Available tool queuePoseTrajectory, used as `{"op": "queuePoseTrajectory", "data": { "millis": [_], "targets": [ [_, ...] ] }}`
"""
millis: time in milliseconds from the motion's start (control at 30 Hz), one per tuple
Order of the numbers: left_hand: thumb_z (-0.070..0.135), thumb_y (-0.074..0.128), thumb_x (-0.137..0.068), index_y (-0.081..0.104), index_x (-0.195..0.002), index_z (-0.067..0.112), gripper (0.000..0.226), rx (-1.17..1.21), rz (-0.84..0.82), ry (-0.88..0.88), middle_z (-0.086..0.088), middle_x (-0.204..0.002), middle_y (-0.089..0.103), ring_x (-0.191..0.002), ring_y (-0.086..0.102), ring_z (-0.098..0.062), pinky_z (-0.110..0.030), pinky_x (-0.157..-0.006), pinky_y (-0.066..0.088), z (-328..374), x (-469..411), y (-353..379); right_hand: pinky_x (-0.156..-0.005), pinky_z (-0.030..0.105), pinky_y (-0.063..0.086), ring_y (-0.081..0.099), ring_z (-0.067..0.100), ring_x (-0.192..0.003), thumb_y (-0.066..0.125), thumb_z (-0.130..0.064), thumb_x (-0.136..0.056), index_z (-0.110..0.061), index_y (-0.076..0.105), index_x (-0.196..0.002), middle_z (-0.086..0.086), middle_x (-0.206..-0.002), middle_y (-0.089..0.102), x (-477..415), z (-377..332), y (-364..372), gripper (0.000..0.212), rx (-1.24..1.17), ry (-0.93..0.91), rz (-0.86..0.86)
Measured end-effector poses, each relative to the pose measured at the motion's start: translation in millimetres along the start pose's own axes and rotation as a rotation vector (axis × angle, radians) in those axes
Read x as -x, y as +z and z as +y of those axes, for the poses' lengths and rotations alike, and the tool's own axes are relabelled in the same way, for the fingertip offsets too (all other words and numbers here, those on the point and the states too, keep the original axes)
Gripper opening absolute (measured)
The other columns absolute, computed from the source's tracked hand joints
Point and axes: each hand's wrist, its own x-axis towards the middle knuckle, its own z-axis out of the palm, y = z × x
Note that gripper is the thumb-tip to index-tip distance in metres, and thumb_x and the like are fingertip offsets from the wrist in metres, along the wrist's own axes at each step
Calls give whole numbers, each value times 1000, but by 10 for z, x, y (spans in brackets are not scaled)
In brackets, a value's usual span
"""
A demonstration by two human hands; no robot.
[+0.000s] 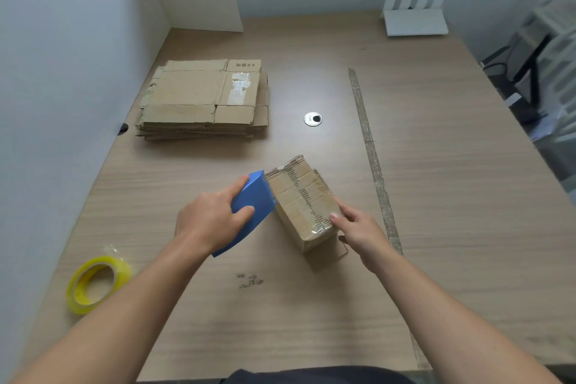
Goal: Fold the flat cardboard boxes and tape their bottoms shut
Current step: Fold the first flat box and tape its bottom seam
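Both forearms come in from the lower corners of the frame and meet near the centre, above the wooden table [436, 165]. The left hand [212, 221] is turned with its back upward and grasps a blue plastic tool [252, 209]: the thumb presses on the near blue face and the other fingers curl over its far edge. The upper end of this tool touches the left edge of the small cardboard box [299, 203], which is folded and stands on the table in the centre of the frame, just right of the left hand. The top face of the box shows closed flaps with shiny clear tape over them. The right hand [358, 231] holds the near right corner of the box; its thumb lies on the top face at that corner and its fingers curl along the right side. So the box sits between the two hands, touched by both. In the upper left of the frame a stack of flat cardboard boxes [202, 100] lies well apart from the hands. A roll of yellow tape [96, 284] lies at the lower left, beside the left forearm. A strip of old tape [371, 159] runs down the table to the right of the box, and a round metal grommet [312, 119] sits above the box.
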Motion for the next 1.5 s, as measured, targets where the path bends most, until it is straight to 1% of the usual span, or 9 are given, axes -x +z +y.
{"op": "queuePoseTrajectory", "data": {
  "millis": [100,267,467,633,867,1000,1133,1367,1500],
  "targets": [
    [56,48,-88,26,-144,60,60,-8,42,11,9,-85,58,-78,55,-20,-30,-58,39,-75,5,-66,-82,13,44,59,-12,-97,58,-13,-98,-29,61,-135,-12,-125,67,-50,-59,-144,40,98,-31,-45],
    [59,50,-88,26,-144,61,61,-9,87,-17,7,-87,58,-80,53,-22,-32,-62,42,-180,-62,-185,-105,24,40,56,13,-126,59,-15,-98,-24,64,-132,-6,-130,66,-190,-265,-293,36,511,-146,-38],
    [57,51,-86,29,-144,59,62,-12,31,1,5,-103,67,-87,54,-21,-32,-65,41,-146,-89,-107,-118,47,16,12,22,-151,45,-57,-96,-43,34,-149,-3,-162,23,-60,-435,161,56,1207,-442,56],
    [57,51,-86,29,-144,59,62,10,30,-26,6,-102,66,-85,55,-21,-32,-63,41,-208,-106,-91,-118,56,3,7,25,-147,43,-73,-89,-45,20,-152,3,-163,11,117,-209,555,73,1320,-483,-43],
    [57,53,-85,30,-143,61,62,35,46,-41,11,-88,57,-81,54,-18,-30,-59,38,-254,-120,-134,-117,60,4,0,25,-151,50,-27,-95,-51,18,-151,-2,-166,0,-89,-335,292,68,1519,-557,-238],
    [57,54,-85,31,-143,60,62,30,62,-31,12,-89,57,-81,54,-18,-30,-59,37,-308,-115,-128,-116,55,13,11,23,-146,50,-64,-88,-54,30,-144,-5,-162,13,-70,-402,247,60,1410,-515,-193],
    [57,55,-85,32,-142,60,62,44,57,0,11,-90,60,-82,56,-19,-31,-60,40,-353,-92,-104,-110,69,-3,2,25,-148,37,-92,-71,-54,22,-139,-6,-157,13,43,-289,501,79,1305,-413,-54],
    [54,58,-86,33,-141,63,61,112,64,87,11,-90,67,-78,57,-19,-31,-63,44,-389,-16,-82,-111,72,0,8,28,-149,51,-49,-92,-37,35,-138,0,-151,23,36,-270,601,51,1322,-484,-48],
    [57,56,-86,33,-142,61,61,170,89,188,10,-88,68,-72,56,-22,-35,-67,50,-446,69,-92,-120,56,10,5,23,-151,47,-24,-97,-35,29,-151,-6,-163,14,-30,-260,316,58,1361,-553,-231]
  ]
}}
